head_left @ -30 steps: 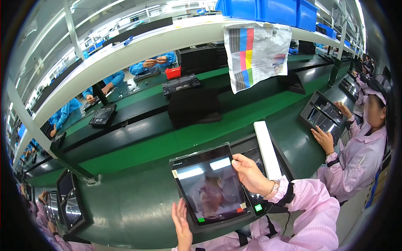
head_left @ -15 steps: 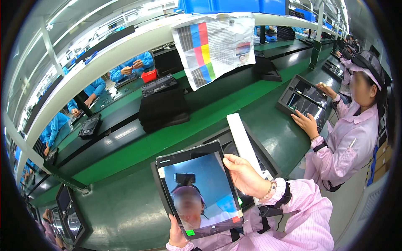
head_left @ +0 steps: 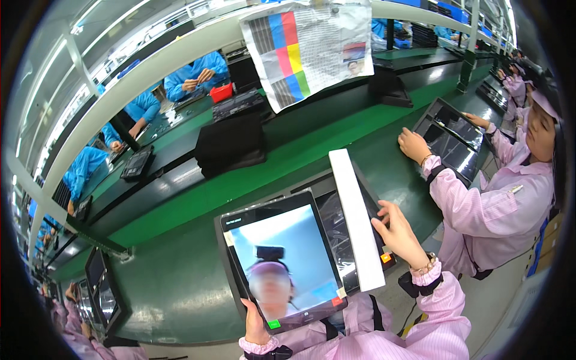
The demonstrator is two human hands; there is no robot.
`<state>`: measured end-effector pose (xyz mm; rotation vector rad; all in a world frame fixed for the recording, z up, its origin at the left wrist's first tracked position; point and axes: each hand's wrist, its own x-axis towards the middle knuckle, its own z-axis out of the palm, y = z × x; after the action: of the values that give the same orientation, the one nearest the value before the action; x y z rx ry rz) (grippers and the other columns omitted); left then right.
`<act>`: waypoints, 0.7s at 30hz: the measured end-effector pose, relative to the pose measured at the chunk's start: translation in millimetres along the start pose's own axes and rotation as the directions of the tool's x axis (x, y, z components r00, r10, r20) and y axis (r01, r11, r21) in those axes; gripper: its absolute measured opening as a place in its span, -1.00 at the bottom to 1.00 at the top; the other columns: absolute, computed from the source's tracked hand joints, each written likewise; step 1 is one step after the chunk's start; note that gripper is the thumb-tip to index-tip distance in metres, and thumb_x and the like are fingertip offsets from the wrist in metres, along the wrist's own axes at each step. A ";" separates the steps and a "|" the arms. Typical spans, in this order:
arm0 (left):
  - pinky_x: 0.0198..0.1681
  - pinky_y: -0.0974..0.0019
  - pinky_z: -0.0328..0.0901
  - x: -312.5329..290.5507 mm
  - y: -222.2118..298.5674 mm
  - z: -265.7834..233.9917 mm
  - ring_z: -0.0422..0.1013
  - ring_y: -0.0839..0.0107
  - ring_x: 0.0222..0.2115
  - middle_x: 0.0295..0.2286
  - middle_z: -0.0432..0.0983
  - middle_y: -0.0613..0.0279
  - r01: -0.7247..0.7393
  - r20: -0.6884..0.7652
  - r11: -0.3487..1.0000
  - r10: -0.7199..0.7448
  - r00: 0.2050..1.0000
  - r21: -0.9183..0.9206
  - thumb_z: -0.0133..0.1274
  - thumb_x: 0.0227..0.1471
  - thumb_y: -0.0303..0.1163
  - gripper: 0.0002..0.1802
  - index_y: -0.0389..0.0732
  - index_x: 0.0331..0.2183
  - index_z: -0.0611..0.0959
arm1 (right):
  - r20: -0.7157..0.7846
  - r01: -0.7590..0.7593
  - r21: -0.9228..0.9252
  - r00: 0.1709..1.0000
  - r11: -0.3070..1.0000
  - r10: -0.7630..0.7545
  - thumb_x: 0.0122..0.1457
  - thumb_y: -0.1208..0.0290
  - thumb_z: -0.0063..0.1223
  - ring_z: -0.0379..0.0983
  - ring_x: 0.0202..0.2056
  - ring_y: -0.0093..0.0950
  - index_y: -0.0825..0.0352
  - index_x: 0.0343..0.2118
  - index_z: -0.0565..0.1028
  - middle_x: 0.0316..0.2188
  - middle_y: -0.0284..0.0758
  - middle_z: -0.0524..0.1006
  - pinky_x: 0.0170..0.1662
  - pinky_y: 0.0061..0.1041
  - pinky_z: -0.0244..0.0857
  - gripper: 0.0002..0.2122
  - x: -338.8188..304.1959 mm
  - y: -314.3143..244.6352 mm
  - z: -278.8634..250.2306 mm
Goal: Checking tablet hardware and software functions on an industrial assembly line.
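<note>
My left hand (head_left: 255, 323) is closed on the lower left edge of a black tablet (head_left: 282, 264), which is tilted up towards me. The tablet's screen is lit with a bluish camera picture, and small coloured stickers sit at its corners. My right hand (head_left: 401, 233) is off the tablet, thumb and fingers apart, just right of a long white bar (head_left: 355, 222). That bar lies across a dark tray (head_left: 367, 186) holding black, film-covered panels. An orange sticker (head_left: 385, 258) shows below my right fingers. Part of the tray is hidden behind the tablet.
A green workbench (head_left: 174, 282) runs across, with a stack of black sheets (head_left: 230, 144) beyond the tray. A printed colour-chart sheet (head_left: 309, 54) hangs from the white rail. At right, a person in pink handles another tray (head_left: 447, 135). People in blue work opposite, near a red box (head_left: 221, 92).
My right hand has let go of the tablet's right edge and moved right, beyond the white bar. My left hand still holds the tablet. The person at right has moved a hand to their tray's far side.
</note>
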<state>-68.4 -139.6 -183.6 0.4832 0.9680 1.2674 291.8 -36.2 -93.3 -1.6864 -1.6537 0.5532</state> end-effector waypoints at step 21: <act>0.15 0.30 0.05 -15.6 44.2 29.5 0.15 0.36 0.09 0.09 0.15 0.18 -0.453 -0.181 0.875 0.479 0.859 0.167 -0.35 0.27 -0.07 -0.40 -0.30 0.17 0.14 | 0.073 0.003 -0.227 0.997 0.974 0.014 -0.06 0.27 0.23 0.43 -0.32 -0.10 0.56 0.07 0.15 -0.27 -0.03 0.37 -0.24 -0.27 0.33 -0.30 17.7 -4.0 29.2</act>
<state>-69.5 -136.4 -128.4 0.7151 1.1572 1.7359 269.6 -13.7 -106.8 -1.8530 -1.8238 0.4470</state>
